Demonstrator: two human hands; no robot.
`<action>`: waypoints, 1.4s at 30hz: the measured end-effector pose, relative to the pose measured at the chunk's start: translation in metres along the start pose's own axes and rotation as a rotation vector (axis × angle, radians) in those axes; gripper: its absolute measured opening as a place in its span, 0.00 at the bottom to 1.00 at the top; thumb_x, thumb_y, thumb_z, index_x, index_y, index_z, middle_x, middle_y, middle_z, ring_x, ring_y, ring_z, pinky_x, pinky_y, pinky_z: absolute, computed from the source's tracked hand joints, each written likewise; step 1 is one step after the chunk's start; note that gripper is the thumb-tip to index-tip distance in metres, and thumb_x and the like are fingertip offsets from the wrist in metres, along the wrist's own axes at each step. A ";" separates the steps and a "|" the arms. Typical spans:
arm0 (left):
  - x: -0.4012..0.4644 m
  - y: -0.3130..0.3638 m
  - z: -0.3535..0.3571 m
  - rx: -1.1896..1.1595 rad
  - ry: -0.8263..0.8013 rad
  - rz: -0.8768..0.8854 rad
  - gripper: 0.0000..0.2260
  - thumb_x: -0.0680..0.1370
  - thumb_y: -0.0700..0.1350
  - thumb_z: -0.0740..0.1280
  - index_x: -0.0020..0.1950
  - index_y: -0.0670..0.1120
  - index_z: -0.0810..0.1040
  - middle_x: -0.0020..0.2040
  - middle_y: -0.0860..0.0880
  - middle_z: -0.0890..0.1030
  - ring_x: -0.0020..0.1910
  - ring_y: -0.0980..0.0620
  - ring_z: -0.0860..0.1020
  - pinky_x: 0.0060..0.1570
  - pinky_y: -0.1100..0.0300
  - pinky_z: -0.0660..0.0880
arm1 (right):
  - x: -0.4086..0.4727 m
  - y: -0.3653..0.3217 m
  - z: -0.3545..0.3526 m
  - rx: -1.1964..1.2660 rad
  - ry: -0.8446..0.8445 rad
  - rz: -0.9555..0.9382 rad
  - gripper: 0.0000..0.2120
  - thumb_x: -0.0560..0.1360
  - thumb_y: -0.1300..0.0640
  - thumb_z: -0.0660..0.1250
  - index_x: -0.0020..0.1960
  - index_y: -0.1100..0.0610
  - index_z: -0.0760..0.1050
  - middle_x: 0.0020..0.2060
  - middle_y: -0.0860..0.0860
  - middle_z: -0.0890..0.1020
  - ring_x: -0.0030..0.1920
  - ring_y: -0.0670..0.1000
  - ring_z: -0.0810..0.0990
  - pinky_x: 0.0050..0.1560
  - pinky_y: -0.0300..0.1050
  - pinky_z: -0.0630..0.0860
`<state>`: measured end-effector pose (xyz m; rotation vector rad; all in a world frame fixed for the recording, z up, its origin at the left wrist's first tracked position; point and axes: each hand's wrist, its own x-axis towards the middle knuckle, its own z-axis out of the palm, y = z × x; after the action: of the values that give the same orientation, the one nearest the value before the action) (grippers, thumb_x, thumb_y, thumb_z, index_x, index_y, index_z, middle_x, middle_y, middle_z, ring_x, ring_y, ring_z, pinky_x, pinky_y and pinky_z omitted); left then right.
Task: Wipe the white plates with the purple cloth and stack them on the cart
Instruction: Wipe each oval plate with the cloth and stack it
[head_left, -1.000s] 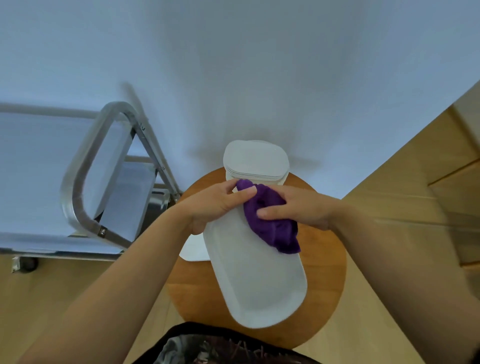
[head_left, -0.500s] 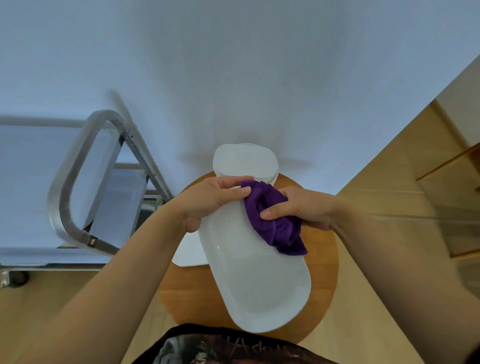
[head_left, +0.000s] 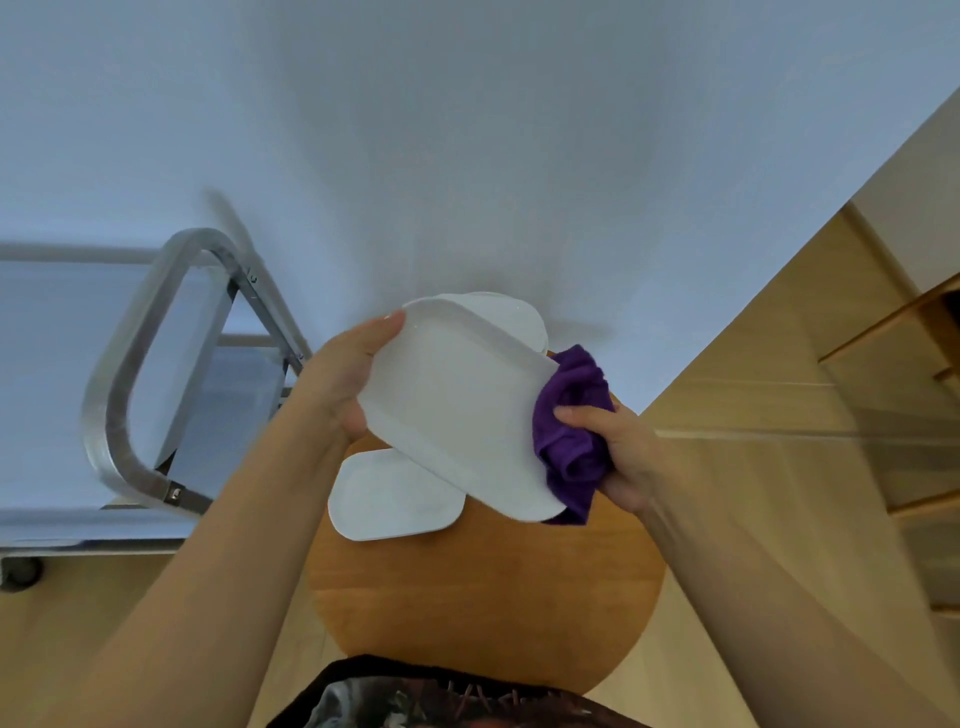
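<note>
Left hand (head_left: 347, 382) is gripping one tilted white plate (head_left: 457, 410) by its edge above the round wooden table (head_left: 483, 597), right hand (head_left: 615, 452) is clutching one bunched purple cloth (head_left: 571, 431) against the plate's right end, one plate (head_left: 389, 499) is lying on the table, a stack (head_left: 511, 312) behind, seemingly several, cart (head_left: 150, 374) at left.

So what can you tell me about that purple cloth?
The purple cloth is a deep violet, soft-looking fabric, bunched into thick folds rather than spread flat. The right hand grips it, thumb on top, and holds it against the right edge of the long white plate, which the left hand holds up tilted. Part of the cloth disappears behind the plate, and a loose end hangs down below its lower corner, above the round wooden table.
</note>
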<state>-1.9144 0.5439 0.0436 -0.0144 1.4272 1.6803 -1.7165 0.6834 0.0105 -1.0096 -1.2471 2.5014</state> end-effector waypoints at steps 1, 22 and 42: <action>0.000 -0.002 0.002 -0.053 0.040 0.024 0.07 0.77 0.48 0.66 0.48 0.46 0.80 0.39 0.48 0.84 0.41 0.47 0.82 0.40 0.54 0.77 | 0.000 0.003 0.005 0.111 0.063 -0.054 0.20 0.61 0.63 0.74 0.52 0.57 0.77 0.41 0.53 0.84 0.42 0.52 0.82 0.41 0.45 0.79; -0.008 -0.028 0.002 0.343 -0.166 0.016 0.11 0.77 0.49 0.67 0.59 0.50 0.76 0.48 0.50 0.85 0.46 0.50 0.84 0.43 0.54 0.80 | 0.004 -0.036 0.038 -0.180 0.158 0.020 0.04 0.71 0.65 0.70 0.44 0.58 0.77 0.31 0.51 0.83 0.29 0.47 0.82 0.27 0.38 0.76; -0.015 -0.040 0.054 -0.262 0.459 0.265 0.05 0.79 0.54 0.61 0.46 0.55 0.72 0.44 0.53 0.78 0.44 0.50 0.78 0.42 0.53 0.78 | -0.015 0.045 0.079 0.586 0.247 -0.177 0.16 0.62 0.61 0.71 0.50 0.57 0.77 0.39 0.52 0.83 0.36 0.50 0.83 0.35 0.44 0.79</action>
<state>-1.8529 0.5741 0.0380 -0.3954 1.5766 2.1744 -1.7495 0.5981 0.0171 -0.9580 -0.4594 2.2961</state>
